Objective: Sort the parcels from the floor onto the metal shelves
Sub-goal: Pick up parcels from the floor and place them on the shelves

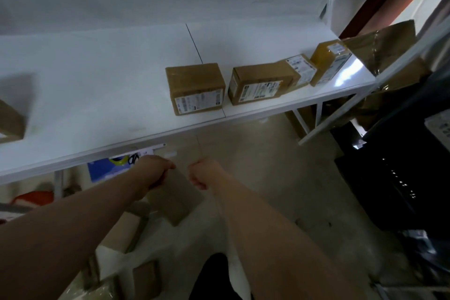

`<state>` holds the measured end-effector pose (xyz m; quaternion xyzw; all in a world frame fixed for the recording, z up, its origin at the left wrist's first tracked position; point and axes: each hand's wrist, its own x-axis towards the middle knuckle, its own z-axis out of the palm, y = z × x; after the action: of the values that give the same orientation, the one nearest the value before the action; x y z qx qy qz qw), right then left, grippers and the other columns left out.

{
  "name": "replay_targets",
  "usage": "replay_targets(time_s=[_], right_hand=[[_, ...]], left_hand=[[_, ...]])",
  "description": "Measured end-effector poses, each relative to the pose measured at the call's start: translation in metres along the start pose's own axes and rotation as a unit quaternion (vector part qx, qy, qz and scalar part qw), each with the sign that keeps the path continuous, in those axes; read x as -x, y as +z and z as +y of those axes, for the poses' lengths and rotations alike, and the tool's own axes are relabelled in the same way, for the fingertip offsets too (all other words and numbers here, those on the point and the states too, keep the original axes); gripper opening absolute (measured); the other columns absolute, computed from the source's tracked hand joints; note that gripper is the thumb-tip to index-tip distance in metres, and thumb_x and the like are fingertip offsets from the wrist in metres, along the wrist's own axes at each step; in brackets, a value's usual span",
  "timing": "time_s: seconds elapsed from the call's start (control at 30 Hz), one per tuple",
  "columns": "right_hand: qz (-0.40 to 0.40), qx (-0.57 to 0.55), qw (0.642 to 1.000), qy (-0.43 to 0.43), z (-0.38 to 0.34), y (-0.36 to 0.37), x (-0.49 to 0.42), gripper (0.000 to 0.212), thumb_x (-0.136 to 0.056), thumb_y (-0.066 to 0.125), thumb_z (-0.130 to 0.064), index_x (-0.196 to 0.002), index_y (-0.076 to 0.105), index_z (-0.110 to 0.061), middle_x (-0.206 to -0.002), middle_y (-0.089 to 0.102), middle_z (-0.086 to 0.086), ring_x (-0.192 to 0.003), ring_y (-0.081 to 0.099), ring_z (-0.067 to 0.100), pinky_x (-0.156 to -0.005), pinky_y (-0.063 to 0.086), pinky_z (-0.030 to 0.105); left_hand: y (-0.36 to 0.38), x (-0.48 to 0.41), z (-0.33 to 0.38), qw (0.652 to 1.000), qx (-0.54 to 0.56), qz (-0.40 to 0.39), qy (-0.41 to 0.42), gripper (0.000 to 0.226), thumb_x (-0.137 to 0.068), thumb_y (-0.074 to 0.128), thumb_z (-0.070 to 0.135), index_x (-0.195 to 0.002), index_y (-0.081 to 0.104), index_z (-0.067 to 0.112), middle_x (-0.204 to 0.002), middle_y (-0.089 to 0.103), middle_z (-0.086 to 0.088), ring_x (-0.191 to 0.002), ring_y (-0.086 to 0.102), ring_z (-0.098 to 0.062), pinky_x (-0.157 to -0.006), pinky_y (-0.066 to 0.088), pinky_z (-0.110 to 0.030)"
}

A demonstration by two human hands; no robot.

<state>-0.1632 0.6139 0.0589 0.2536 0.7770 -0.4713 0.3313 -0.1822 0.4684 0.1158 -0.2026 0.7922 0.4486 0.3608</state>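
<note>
Under the front edge of the white shelf [97,85], head view: the L hand [155,170] curls round the top of a small brown box [176,202], held up over the floor [267,178]. The R hand [202,175] is a fist right beside the box's other top corner. Can't tell if it holds on, too blurry. Other boxes [197,87] sit on the shelf. The box looks stiff & light, prob. taped cardboard. Best to hold it by 2 sides, or w/ one hand under.
</note>
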Motion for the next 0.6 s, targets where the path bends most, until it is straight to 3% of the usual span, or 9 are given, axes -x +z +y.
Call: replay_targets(time_s=[0.17, 0.33, 0.43, 0.5, 0.6], right_hand=[[0.007, -0.048, 0.998, 0.032, 0.027, 0.034, -0.05, 0.032, -0.098, 0.055, -0.03, -0.071, 0.059, -0.014, -0.064, 0.062, 0.004, -0.05, 0.054, 0.016, -0.047, 0.041, 0.023], [-0.019, -0.027, 0.998, 0.051, 0.066, 0.077, -0.097, 0.032, -0.097, 0.058, -0.029, -0.069, 0.062, -0.014, -0.062, 0.066, 0.0, -0.042, 0.057, 0.01, -0.044, 0.045, 0.019], [-0.02, -0.02, 0.999, 0.045, 0.094, 0.101, -0.13, 0.022, -0.09, 0.061, -0.032, -0.078, 0.064, -0.014, -0.088, 0.075, 0.011, -0.066, 0.066, 0.021, -0.068, 0.057, 0.035], [-0.015, -0.004, 0.999, 0.029, 0.11, 0.11, -0.153, 0.023, -0.086, 0.06, -0.039, -0.079, 0.063, -0.016, -0.103, 0.075, 0.018, -0.077, 0.065, 0.026, -0.078, 0.058, 0.043], [-0.004, 0.006, 1.0, 0.003, 0.137, 0.123, -0.187, 0.025, -0.081, 0.059, -0.041, -0.094, 0.064, -0.02, -0.112, 0.073, 0.02, -0.085, 0.063, 0.025, -0.084, 0.055, 0.044]], left_hand=[[0.014, -0.051, -0.047, 1.0, 0.015, -0.004, 0.011, 0.023, -0.096, 0.06, 0.018, -0.104, 0.068, -0.002, -0.055, 0.041, -0.005, -0.044, 0.032, -0.017, -0.04, 0.026, -0.02], [0.023, -0.107, -0.102, 0.999, 0.031, 0.006, -0.025, 0.021, -0.092, 0.066, 0.02, -0.096, 0.066, 0.0, -0.058, 0.049, -0.005, -0.031, 0.034, -0.01, -0.033, 0.027, -0.016], [0.03, -0.139, -0.133, 0.999, 0.04, 0.026, -0.023, 0.014, -0.092, 0.066, 0.015, -0.092, 0.063, 0.001, -0.075, 0.059, -0.008, -0.047, 0.049, -0.012, -0.041, 0.04, -0.023], [0.036, -0.161, -0.152, 0.998, 0.051, 0.03, -0.017, 0.011, -0.093, 0.065, 0.012, -0.095, 0.065, 0.001, -0.078, 0.06, -0.01, -0.059, 0.053, -0.016, -0.05, 0.043, -0.028], [0.044, -0.192, -0.177, 0.997, 0.067, 0.048, -0.013, 0.009, -0.092, 0.066, 0.012, -0.091, 0.066, 0.004, -0.075, 0.061, -0.015, -0.041, 0.047, -0.014, -0.039, 0.037, -0.022]])
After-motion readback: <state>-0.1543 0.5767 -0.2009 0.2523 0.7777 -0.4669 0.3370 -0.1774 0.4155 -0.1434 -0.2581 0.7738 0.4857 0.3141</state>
